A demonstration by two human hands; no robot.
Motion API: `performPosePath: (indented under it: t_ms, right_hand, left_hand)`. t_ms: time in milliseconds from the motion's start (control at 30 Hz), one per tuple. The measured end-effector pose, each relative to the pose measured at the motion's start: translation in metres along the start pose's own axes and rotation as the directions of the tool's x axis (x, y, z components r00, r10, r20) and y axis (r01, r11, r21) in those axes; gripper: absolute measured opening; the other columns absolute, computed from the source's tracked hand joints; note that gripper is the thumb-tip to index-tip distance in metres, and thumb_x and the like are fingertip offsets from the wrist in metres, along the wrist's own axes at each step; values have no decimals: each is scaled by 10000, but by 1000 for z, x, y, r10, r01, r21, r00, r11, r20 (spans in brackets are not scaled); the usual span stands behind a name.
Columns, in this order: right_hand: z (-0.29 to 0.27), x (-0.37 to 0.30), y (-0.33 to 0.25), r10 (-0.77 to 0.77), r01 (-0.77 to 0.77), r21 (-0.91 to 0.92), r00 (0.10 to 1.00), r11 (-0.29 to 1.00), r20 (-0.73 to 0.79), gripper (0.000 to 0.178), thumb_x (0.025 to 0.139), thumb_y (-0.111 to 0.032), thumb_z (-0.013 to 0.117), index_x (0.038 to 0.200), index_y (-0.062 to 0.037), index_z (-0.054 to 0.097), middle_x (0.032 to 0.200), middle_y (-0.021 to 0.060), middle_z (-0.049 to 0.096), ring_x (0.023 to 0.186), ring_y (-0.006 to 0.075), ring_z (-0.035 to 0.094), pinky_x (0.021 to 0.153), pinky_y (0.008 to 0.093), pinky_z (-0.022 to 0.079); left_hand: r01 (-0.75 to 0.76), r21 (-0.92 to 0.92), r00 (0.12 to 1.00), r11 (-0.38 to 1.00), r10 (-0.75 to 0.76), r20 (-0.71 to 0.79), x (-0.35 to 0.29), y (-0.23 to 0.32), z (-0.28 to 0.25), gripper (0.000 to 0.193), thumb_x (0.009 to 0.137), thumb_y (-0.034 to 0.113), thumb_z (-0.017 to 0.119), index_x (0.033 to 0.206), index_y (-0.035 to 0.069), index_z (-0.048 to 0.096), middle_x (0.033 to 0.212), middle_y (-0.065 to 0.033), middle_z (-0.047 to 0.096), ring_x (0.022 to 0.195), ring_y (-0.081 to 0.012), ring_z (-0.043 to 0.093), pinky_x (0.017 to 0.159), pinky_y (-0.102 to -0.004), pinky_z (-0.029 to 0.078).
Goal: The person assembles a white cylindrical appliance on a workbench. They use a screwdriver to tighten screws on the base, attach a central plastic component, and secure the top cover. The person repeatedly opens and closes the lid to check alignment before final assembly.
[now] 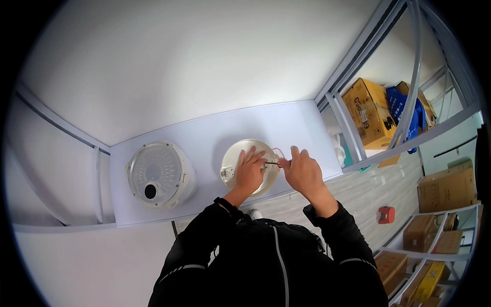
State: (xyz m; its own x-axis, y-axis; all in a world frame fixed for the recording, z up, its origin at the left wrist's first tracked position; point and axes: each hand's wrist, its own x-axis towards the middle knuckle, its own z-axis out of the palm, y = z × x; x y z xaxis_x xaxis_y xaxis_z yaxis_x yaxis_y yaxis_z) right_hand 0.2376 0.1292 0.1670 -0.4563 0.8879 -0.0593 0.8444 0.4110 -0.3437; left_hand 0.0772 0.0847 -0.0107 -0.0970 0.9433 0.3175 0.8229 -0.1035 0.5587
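A round, cream-coloured shallow housing (247,192) sits on the white table in front of me. My left hand (250,171) lies across it with its fingers spread, pressing on its inside. At the housing's right side my right hand (303,173) is closed around a screwdriver (271,163), whose handle is mostly hidden in the fist. Its thin dark shaft points left and reaches the left fingertips; the tip's exact contact cannot be made out. A thin red wire (279,151) loops out at the housing's upper right edge.
To the left stands a round white appliance body (188,179) with a patterned grey disc and dark round hole on top. The white table (215,128) meets a wall behind. Metal framing (353,128) borders its right end, with cardboard boxes (365,112) beyond. A red stool (386,215) stands on the floor.
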Motion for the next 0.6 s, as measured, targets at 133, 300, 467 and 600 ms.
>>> performPosePath:
  t_ms: [133, 300, 467, 600]
  right_hand:
    - [3, 1, 8, -43, 44, -21, 997, 999, 56, 286, 901, -114, 757, 1141, 9, 663, 939, 226, 669, 931, 425, 656, 759, 505, 534]
    - [10, 11, 22, -555, 583, 42, 792, 812, -255, 330, 913, -186, 764, 1159, 13, 669, 940, 230, 667, 848, 422, 685, 685, 491, 546]
    - [0, 3, 4, -73, 75, 12, 992, 997, -100, 350, 901, -203, 784, 1158, 7, 671, 998, 209, 674, 842, 426, 682, 716, 492, 544]
    - [7, 11, 19, -136, 139, 43, 989, 989, -66, 344, 901, -212, 787, 1145, -2, 667, 1030, 206, 670, 839, 436, 678, 730, 493, 547]
  left_hand:
    - [18, -7, 1000, 1000, -18, -3, 3, 3, 0, 308, 806, 87, 809, 1105, 138, 760, 1412, -9, 645, 1512, -284, 403, 1271, -577, 219]
    - [37, -50, 999, 998, -36, 28, 7, -4, 3, 297, 793, 81, 823, 1066, 148, 729, 1405, -11, 650, 1506, -298, 418, 1273, -580, 213]
    - [103, -54, 990, 993, -97, 100, 15, -5, 3, 285, 797, 82, 825, 1044, 147, 699, 1413, -15, 646, 1513, -297, 410, 1279, -572, 204]
    - [92, -18, 976, 996, -86, 199, 22, -6, -1, 275, 797, 88, 824, 1033, 142, 694, 1435, -19, 631, 1528, -294, 388, 1285, -561, 188]
